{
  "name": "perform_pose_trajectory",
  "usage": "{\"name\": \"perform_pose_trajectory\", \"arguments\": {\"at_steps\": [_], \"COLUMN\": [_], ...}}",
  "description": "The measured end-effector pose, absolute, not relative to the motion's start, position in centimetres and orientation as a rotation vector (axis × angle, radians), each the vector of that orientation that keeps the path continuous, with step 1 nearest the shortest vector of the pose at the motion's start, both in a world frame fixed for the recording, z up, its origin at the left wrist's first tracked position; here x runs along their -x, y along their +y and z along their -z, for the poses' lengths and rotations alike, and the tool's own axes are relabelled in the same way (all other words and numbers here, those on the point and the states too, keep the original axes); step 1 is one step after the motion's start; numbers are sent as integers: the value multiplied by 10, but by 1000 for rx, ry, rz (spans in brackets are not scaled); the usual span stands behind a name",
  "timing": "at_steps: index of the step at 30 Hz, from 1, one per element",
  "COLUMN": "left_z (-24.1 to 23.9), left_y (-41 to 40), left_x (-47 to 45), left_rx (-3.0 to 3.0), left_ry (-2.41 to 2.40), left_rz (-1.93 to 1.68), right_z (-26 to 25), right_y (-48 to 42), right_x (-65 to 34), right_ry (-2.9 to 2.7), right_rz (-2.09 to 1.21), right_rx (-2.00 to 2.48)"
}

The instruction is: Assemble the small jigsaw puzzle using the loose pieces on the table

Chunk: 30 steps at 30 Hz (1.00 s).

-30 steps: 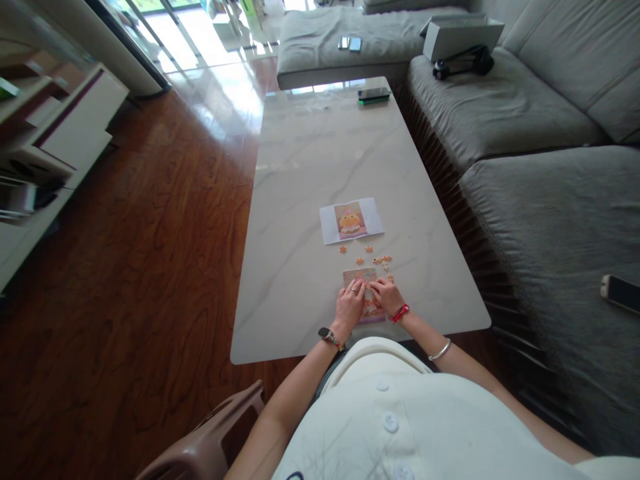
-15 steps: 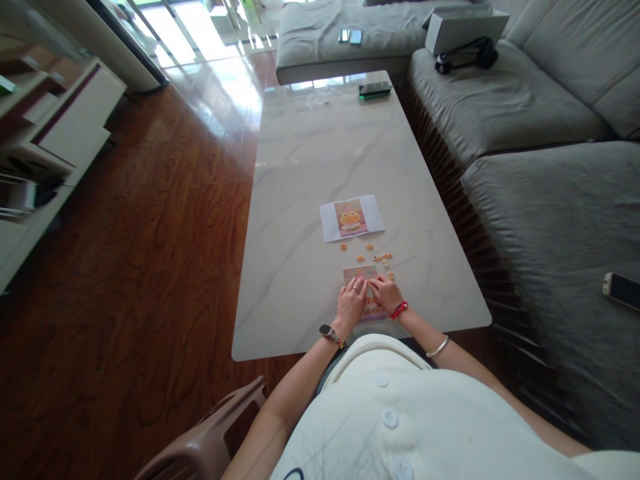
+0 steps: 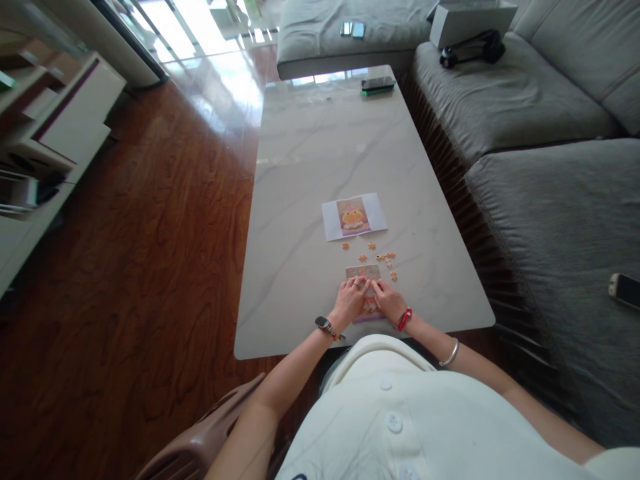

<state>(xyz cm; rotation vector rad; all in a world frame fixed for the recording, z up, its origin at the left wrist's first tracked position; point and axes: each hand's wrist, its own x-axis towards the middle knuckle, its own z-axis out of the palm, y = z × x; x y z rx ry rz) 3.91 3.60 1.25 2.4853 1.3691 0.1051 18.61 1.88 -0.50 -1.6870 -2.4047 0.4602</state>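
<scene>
A small jigsaw puzzle [image 3: 363, 272] lies near the front edge of the marble coffee table [image 3: 320, 153]. My left hand [image 3: 350, 299] rests on its left part, fingertips bent down onto the pieces. My right hand [image 3: 389, 300] presses on its right part, fingers curled together. The two hands' fingertips nearly meet over the puzzle's middle. Several loose orange pieces [image 3: 375, 255] lie just beyond the puzzle. A printed reference picture [image 3: 354, 216] of a yellow figure sits farther up the table.
A dark phone [image 3: 378, 84] lies at the table's far end. A grey sofa [image 3: 525, 133] runs along the right, with a phone [image 3: 624, 291] on its cushion and a box [image 3: 470, 20] at the back. Wooden floor and white shelves [image 3: 45, 147] are left. A brown chair [image 3: 210, 433] is beneath me.
My hands have stayed on the puzzle, their fingertips drawing a little closer together. The view has tilted slightly downward.
</scene>
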Motion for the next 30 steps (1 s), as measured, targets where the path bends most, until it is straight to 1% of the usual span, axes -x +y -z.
{"name": "perform_pose_trajectory", "arguments": {"at_steps": [10,17,24,30], "left_z": [-9,-11,-10,-10], "left_y": [32,32,34,42], "left_x": [-34,-35,-36,-33], "left_rx": [-2396,-2423,-2471,-2518], "left_ry": [1304,1326,1353,1346], "left_rz": [-274,-198,-235,-193], "right_z": [-10,-8,-15,-10], "right_y": [35,24,30,29], "right_x": [-186,-197,-191,-210], "right_ry": [-2623,-2657,-2789,-2758], "right_rz": [-471,-472,-482,-523], "right_rx": [1722,1596,1667,1434]}}
